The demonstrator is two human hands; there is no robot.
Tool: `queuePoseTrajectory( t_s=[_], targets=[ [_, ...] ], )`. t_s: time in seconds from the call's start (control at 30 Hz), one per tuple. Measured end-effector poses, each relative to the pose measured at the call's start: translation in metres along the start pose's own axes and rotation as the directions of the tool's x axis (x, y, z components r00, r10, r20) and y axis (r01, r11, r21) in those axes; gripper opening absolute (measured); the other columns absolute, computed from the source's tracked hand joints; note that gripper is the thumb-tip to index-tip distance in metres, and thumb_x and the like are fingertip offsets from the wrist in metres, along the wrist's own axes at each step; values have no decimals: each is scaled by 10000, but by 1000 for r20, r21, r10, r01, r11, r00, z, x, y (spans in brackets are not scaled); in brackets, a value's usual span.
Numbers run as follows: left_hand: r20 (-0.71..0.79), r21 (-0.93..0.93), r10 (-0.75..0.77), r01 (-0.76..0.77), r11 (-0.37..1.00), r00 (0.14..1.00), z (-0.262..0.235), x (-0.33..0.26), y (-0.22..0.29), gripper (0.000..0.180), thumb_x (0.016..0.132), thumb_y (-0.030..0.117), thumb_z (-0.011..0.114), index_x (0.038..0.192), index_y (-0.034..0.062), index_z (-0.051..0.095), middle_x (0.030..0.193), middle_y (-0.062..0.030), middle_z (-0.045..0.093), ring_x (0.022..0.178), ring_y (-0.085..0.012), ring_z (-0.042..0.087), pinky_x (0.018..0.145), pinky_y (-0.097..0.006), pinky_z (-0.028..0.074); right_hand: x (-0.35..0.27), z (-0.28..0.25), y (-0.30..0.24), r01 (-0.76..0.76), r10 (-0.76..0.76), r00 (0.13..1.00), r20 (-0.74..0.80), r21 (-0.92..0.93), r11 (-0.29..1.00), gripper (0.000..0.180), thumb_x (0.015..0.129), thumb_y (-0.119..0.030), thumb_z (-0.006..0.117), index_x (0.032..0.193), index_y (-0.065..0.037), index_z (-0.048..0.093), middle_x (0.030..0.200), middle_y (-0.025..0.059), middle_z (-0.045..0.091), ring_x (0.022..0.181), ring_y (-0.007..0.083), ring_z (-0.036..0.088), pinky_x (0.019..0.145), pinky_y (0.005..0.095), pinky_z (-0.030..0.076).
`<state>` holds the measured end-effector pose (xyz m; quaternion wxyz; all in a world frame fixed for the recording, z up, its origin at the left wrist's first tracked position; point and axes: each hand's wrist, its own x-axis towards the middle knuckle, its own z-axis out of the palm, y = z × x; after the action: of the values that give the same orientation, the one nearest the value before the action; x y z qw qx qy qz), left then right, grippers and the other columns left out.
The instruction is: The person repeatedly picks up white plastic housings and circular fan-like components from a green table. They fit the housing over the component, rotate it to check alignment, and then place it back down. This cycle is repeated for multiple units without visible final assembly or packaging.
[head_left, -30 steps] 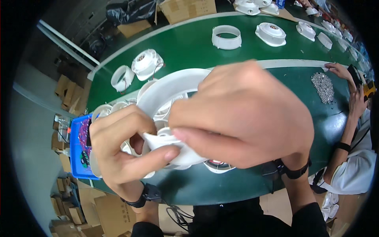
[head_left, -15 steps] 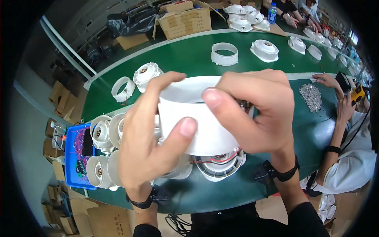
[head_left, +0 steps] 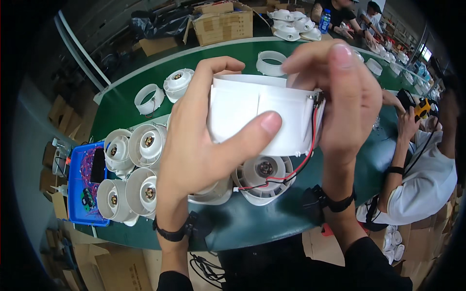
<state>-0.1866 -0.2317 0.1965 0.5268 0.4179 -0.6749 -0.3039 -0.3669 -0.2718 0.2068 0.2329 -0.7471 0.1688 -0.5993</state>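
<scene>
Both of my hands are at a white plastic ring (head_left: 238,109) raised above the table. My left hand (head_left: 194,140) is closed on its left side, thumb pressed across the outer wall and fingers over the far rim. My right hand (head_left: 347,97) curls around the right end, its thumb lifted off the wall; some of its fingers are blurred or hidden. A small metal terminal sits at the ring's right edge, and red and black wires (head_left: 313,121) hang from there to a small white plug. Directly below stands a round white fan housing (head_left: 264,189) with a motor hub in its middle.
Several white fan housings (head_left: 114,200) stand at left beside a blue tray (head_left: 73,186) of wires. Loose rings (head_left: 149,99) and more housings lie on the green table (head_left: 223,57). A cardboard box (head_left: 223,28) is beyond. At right, a co-worker (head_left: 417,184) sits close.
The ring has turned, bringing its terminal and wires into sight at the right. My right thumb has come off the wall and lifted. The view has shifted slightly.
</scene>
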Motion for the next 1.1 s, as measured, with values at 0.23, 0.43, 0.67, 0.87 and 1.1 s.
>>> queuePoseTrajectory(
  t_s=[0.23, 0.43, 0.67, 0.87, 1.1],
  targets=[
    [-125, -391, -104, 47, 919, 987, 25, -31, -47, 590, 904, 379, 604, 1283, -34, 419, 1150, -140, 544, 1063, -173, 540, 915, -292, 439, -51, -11, 72, -102, 109, 994, -27, 193, 976, 500, 988, -296, 439, 1378, 16, 416, 1321, 180, 540, 1218, 213, 511, 1019, 339, 400],
    [-204, -267, -64, 8, 964, 977, 67, -67, -89, 674, 919, 407, 550, 1363, -55, 341, 1297, -203, 447, 1215, -268, 453, 1080, -369, 323, -106, 7, 96, -380, 398, 911, 108, 596, 708, 652, 994, -476, 310, 1468, -29, 308, 1365, 228, 518, 1259, 287, 530, 1089, 408, 395],
    [-235, -283, -36, -33, 959, 971, 75, -82, -102, 905, 882, 609, 507, 1419, -67, 236, 1414, -284, 408, 1309, -327, 417, 1118, -416, 291, -123, -3, 100, -208, 200, 978, 60, 356, 911, 704, 942, -553, 426, 1383, -4, 433, 1284, 184, 563, 1124, 219, 567, 983, 353, 444],
    [-241, -25, 242, -255, 967, 940, 64, -88, -126, 904, 887, 611, 503, 1429, -61, 237, 1428, -279, 394, 1321, -342, 407, 1128, -436, 280, -126, 8, 98, 0, -47, 995, 88, 470, 883, 785, 809, -364, 754, 1443, -41, 424, 1335, 109, 503, 1209, 205, 511, 1040, 338, 397],
    [-297, 174, 393, -356, 918, 870, 65, -85, -118, 900, 833, 503, 641, 1440, -40, 258, 1426, -259, 400, 1320, -342, 411, 1121, -441, 294, -127, -5, 106, 96, -149, 969, 198, 252, 963, 800, 703, -329, 851, 1359, -61, 481, 1248, 95, 555, 1140, 208, 560, 973, 320, 441]
  ],
)
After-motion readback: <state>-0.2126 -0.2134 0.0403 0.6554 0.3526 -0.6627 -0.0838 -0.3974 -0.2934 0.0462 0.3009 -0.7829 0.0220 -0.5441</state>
